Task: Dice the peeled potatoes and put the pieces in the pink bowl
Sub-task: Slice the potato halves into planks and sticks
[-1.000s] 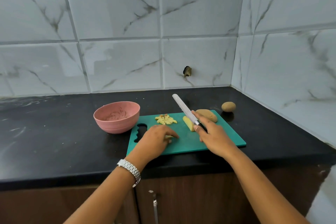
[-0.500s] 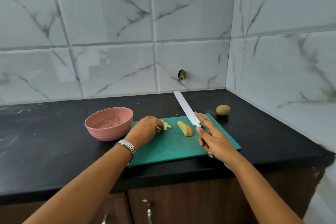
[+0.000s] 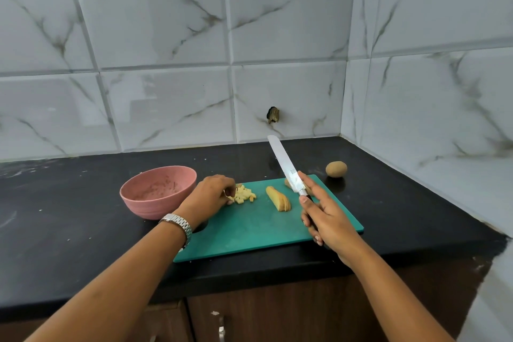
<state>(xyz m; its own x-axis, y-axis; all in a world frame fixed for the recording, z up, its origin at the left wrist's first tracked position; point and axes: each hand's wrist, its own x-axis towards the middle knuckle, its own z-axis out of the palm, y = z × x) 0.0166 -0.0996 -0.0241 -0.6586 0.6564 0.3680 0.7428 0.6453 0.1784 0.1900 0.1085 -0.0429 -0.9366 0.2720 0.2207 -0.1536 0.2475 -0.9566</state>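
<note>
Bowl (image 3: 150, 208) left of board (image 3: 249, 233); dice (image 3: 244, 195), slices (image 3: 279, 198) on it; potato (image 3: 336, 169) right-behind, seemingly apart.

surface: black counter (image 3: 69, 230) | left: pink bowl (image 3: 155, 208) | centre: green cutting board (image 3: 249, 233), just beside bowl | right: whole potato (image 3: 336, 169)

My left hand (image 3: 211, 197) fingers (image 3: 228, 194) pinch at the diced potato pile (image 3: 244, 194) on the green cutting board (image 3: 249, 233), next to the pink bowl (image 3: 158, 191). My right hand (image 3: 327, 219) grips the knife (image 3: 286, 166), blade raised; sliced potato half (image 3: 279, 198) lies between.
</note>
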